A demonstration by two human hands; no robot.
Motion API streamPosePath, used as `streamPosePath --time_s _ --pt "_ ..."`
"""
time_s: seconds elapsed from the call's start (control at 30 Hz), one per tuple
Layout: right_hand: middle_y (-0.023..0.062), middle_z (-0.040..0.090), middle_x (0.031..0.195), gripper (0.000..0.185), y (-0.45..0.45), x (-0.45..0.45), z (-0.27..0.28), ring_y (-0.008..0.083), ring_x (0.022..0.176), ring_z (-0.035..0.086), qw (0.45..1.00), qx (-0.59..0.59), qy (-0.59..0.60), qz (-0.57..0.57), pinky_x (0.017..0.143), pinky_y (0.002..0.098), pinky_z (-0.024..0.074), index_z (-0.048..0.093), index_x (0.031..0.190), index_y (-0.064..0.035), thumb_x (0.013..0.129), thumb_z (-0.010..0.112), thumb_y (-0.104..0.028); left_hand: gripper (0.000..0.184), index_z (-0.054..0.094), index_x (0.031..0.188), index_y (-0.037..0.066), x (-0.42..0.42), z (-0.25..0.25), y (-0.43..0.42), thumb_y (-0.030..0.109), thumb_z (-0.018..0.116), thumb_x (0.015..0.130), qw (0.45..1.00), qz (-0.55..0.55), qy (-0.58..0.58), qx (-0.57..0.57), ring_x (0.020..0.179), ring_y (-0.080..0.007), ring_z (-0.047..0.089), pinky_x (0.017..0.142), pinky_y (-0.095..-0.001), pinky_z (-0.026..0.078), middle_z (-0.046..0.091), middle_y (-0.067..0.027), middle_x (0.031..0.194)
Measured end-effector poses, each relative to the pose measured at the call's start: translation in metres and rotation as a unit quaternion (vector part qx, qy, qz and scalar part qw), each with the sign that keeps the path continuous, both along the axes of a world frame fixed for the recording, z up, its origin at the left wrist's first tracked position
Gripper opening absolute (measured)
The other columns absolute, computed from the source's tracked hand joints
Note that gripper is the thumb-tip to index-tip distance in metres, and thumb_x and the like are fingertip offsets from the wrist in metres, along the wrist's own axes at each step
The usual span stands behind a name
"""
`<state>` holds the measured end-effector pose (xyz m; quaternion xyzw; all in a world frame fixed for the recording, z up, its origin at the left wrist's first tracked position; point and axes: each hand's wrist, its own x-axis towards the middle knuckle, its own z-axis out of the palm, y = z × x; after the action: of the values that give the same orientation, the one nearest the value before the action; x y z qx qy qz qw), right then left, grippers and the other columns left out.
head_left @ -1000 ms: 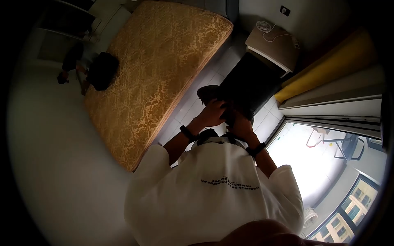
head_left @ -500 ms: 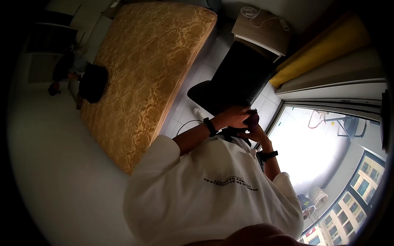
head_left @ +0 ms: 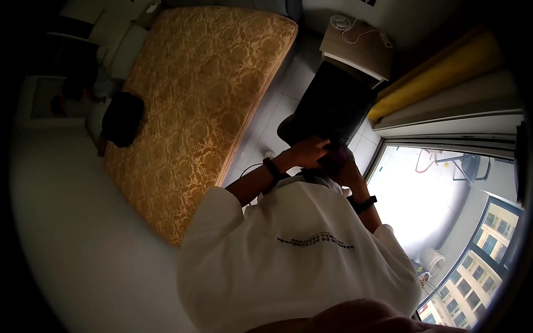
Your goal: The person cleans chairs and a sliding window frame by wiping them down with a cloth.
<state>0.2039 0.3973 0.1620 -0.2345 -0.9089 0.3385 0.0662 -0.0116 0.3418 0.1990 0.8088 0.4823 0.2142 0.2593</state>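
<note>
Just in front of my white shirt, my left hand [head_left: 306, 152] and my right hand [head_left: 348, 171] meet around a dark purplish item [head_left: 332, 159], too dim to make out. Both hands have bent fingers closed on it. Behind them stands a large black object [head_left: 333, 102], perhaps a seat, its near edge close to my fingers. Dark straps or cloth lie below my hands at my waist. A dark band circles each wrist.
A bare gold patterned mattress [head_left: 194, 83] lies at the left, with a black bag [head_left: 122, 119] on its edge and another person [head_left: 78, 83] beyond. A bedside table [head_left: 357, 50] holds a white cable [head_left: 340, 23]. Yellow curtain [head_left: 438, 75] and glass door stand right.
The view has shifted. My hands have come away from the black object towards my body, and the purplish item now shows between them. The other person has moved slightly beside the black bag.
</note>
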Motion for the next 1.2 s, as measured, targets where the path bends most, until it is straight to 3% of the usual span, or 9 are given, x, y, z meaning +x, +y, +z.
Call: streamPosePath --time_s 0.13,0.2,0.4,0.47,0.63,0.7,0.97,1.07,1.2 --pt "0.0204 0.065 0.114 0.070 0.009 -0.034 -0.006 0.0385 0.099 0.065 0.992 0.058 -0.111 0.002 0.088 0.0463 0.0517 0.061 0.124 -0.0089 0.075 0.071 -0.058 0.066 0.061 0.124 0.005 -0.043 -0.010 -0.017 0.043 0.078 0.072 0.997 0.067 0.027 -0.005 0.108 -0.0315 0.056 0.094 -0.0419 0.047 0.054 -0.0137 0.119" --pt "0.0238 0.061 0.117 0.077 0.012 -0.063 0.019 0.0397 0.097 0.065 0.947 0.003 -0.315 0.070 0.088 0.0467 0.0522 0.058 0.123 -0.0002 0.070 0.075 -0.054 0.066 0.060 0.125 0.004 -0.067 -0.014 -0.022 0.044 0.076 0.074 0.992 0.090 0.091 -0.009 0.108 -0.0312 0.056 0.094 -0.0414 0.046 0.053 -0.0133 0.120" --pt "0.0224 0.061 0.115 0.076 -0.004 -0.102 -0.011 0.0401 0.098 0.064 0.985 -0.014 -0.173 -0.017 0.087 0.0458 0.0532 0.053 0.127 -0.0007 0.068 0.076 -0.042 0.057 0.062 0.119 0.003 -0.118 -0.008 -0.022 0.045 0.071 0.082 0.982 0.132 0.138 0.008 0.106 -0.0328 0.058 0.094 -0.0424 0.047 0.057 -0.0150 0.116" --pt "0.0216 0.061 0.114 0.077 -0.010 -0.110 0.003 0.0396 0.099 0.064 0.986 0.001 -0.165 -0.040 0.087 0.0452 0.0536 0.051 0.129 -0.0017 0.067 0.077 -0.039 0.058 0.061 0.119 0.002 -0.131 0.009 -0.022 0.046 0.070 0.083 0.960 0.214 0.056 -0.172 0.105 -0.0352 0.059 0.091 -0.0435 0.048 0.058 -0.0168 0.114" --pt "0.0173 0.059 0.119 0.073 -0.016 -0.109 0.022 0.0366 0.101 0.064 0.987 0.005 -0.136 -0.083 0.085 0.0439 0.0545 0.049 0.131 -0.0071 0.069 0.075 -0.037 0.054 0.060 0.121 0.005 -0.126 0.003 -0.033 0.039 0.074 0.082 0.955 0.220 -0.021 -0.198 0.108 -0.0363 0.057 0.093 -0.0435 0.048 0.054 -0.0186 0.121" --pt "0.0168 0.060 0.117 0.070 -0.021 -0.111 0.028 0.0362 0.100 0.064 0.982 0.010 -0.153 -0.109 0.084 0.0438 0.0546 0.051 0.128 -0.0065 0.070 0.075 -0.037 0.051 0.063 0.118 0.007 -0.116 -0.001 -0.039 0.029 0.079 0.076 0.988 0.142 0.053 -0.042 0.115 -0.0359 0.052 0.097 -0.0440 0.045 0.051 -0.0179 0.125" --pt "0.0156 0.064 0.105 0.060 -0.030 -0.111 0.029 0.0339 0.093 0.066 0.980 0.001 -0.129 -0.154 0.081 0.0431 0.0550 0.059 0.114 -0.0042 0.069 0.077 -0.039 0.048 0.066 0.112 0.005 -0.108 -0.001 -0.050 0.015 0.081 0.067 0.995 0.069 0.031 0.057 0.117 -0.0334 0.050 0.098 -0.0446 0.045 0.051 -0.0172 0.124" --pt "0.0159 0.064 0.105 0.062 -0.031 -0.116 0.029 0.0337 0.093 0.067 0.979 0.038 -0.135 -0.149 0.081 0.0431 0.0552 0.059 0.114 -0.0039 0.068 0.078 -0.040 0.046 0.063 0.112 0.002 -0.130 -0.031 -0.050 0.015 0.080 0.070 0.995 0.071 -0.028 0.057 0.113 -0.0344 0.053 0.095 -0.0446 0.047 0.053 -0.0187 0.123" --pt "0.0177 0.062 0.116 0.078 -0.023 -0.125 0.032 0.0363 0.102 0.064 0.973 -0.011 -0.176 -0.148 0.087 0.0443 0.0532 0.049 0.130 -0.0050 0.068 0.079 -0.042 0.055 0.053 0.127 0.000 -0.130 -0.066 -0.035 0.018 0.076 0.080 0.949 0.195 -0.235 -0.076 0.106 -0.0329 0.059 0.093 -0.0395 0.049 0.056 -0.0178 0.122"
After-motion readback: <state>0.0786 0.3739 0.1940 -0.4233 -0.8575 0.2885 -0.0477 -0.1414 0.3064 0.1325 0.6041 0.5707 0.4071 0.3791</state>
